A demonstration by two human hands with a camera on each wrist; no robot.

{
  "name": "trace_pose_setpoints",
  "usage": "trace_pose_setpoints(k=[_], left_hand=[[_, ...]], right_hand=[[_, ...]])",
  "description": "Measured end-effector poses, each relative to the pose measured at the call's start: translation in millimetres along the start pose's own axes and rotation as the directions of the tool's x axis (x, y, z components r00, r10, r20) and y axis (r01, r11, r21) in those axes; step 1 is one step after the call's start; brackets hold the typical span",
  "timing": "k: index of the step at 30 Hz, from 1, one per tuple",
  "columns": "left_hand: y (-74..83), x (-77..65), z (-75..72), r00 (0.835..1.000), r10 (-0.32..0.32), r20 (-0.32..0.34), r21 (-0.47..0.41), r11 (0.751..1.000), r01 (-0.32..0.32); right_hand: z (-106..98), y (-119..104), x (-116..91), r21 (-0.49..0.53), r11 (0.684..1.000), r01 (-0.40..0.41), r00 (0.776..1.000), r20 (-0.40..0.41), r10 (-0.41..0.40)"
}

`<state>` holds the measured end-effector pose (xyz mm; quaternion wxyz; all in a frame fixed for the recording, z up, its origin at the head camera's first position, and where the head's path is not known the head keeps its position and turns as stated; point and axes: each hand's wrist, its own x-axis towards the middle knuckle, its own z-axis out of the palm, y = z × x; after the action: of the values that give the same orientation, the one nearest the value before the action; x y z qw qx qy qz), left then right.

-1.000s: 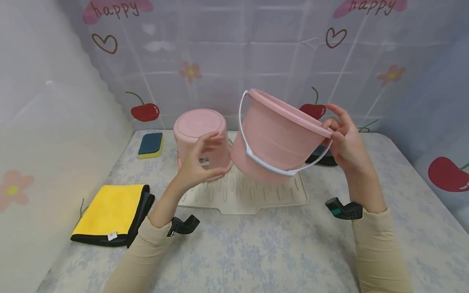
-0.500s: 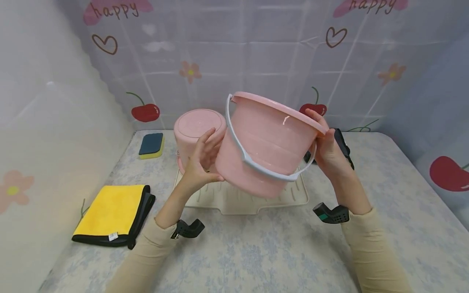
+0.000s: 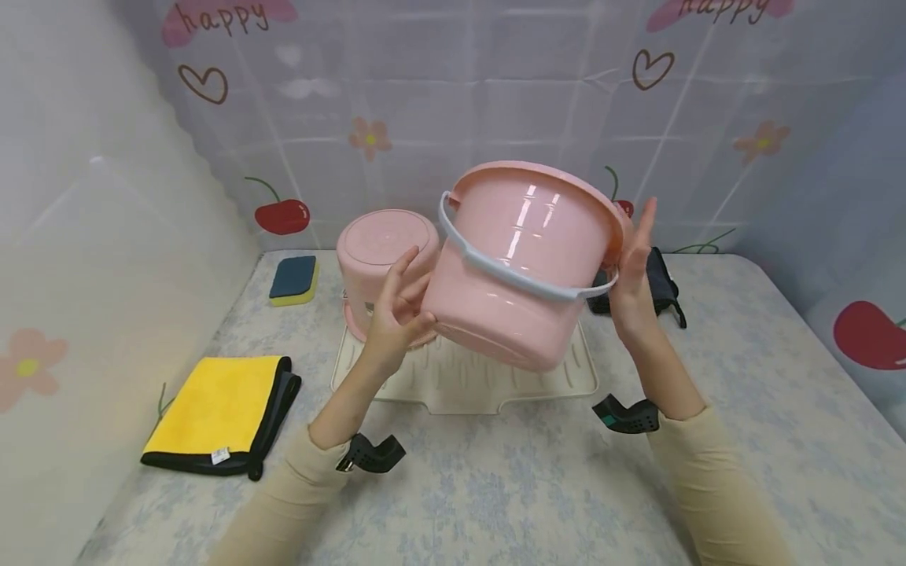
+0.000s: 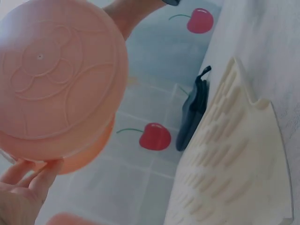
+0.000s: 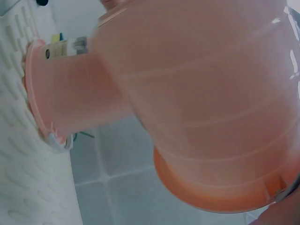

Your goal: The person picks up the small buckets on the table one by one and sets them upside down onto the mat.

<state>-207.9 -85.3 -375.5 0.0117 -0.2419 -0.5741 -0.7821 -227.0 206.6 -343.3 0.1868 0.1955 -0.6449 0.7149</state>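
Observation:
A pink bucket (image 3: 524, 259) with a pale blue handle (image 3: 517, 277) is held tilted in the air between both hands, its base toward the lower left. Extended fingers of the left hand (image 3: 398, 318) touch the lower side near the base; in the left wrist view, the left hand's fingertips (image 4: 47, 176) rest at the base edge. At the rim, the right hand (image 3: 633, 291) presses with fingers pointing up. A second pink bucket (image 3: 388, 236) stands upside down behind the left hand, on a cream draining mat (image 3: 481, 389). The held bucket hides part of the mat.
To the left lie a folded yellow cloth (image 3: 215, 405) with black edging and a blue and yellow sponge (image 3: 293, 280). A dark folded item (image 3: 658, 284) lies at the back right. A patterned curtain (image 3: 531, 102) hangs behind the table (image 3: 495, 487).
The bucket has moved a little left and turned, so its handle crosses higher. The right hand's fingers have gone from gripping the rim to lying straighter; the left hand now touches the bucket.

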Motion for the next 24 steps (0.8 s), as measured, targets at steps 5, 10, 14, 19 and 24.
trace_pose_setpoints(k=[5, 10, 14, 19, 24], left_hand=[[3.7, -2.6, 4.7, 0.986, -0.077, -0.148, 0.054, 0.995, 0.086], [8.6, -2.3, 6.0, 0.965, -0.161, -0.205, 0.067, 0.982, 0.178], [13.4, -2.3, 6.3, 0.948, -0.222, -0.227, 0.071, 0.967, 0.243], [16.6, -4.9, 8.1, 0.937, -0.248, -0.244, 0.079, 0.958, 0.274], [14.6, -7.7, 8.3, 0.984, -0.035, -0.174, 0.309, 0.947, 0.089]], right_hand=[[7, 10, 0, -0.148, 0.935, 0.321, 0.947, 0.040, -0.318], [9, 14, 1, -0.246, 0.766, 0.594, 0.804, 0.162, -0.572], [10, 16, 0, -0.359, 0.628, 0.691, 0.722, 0.291, -0.628], [12, 20, -2, -0.406, 0.608, 0.683, 0.729, 0.329, -0.600], [14, 24, -3, -0.345, 0.723, 0.599, 0.801, 0.242, -0.548]])
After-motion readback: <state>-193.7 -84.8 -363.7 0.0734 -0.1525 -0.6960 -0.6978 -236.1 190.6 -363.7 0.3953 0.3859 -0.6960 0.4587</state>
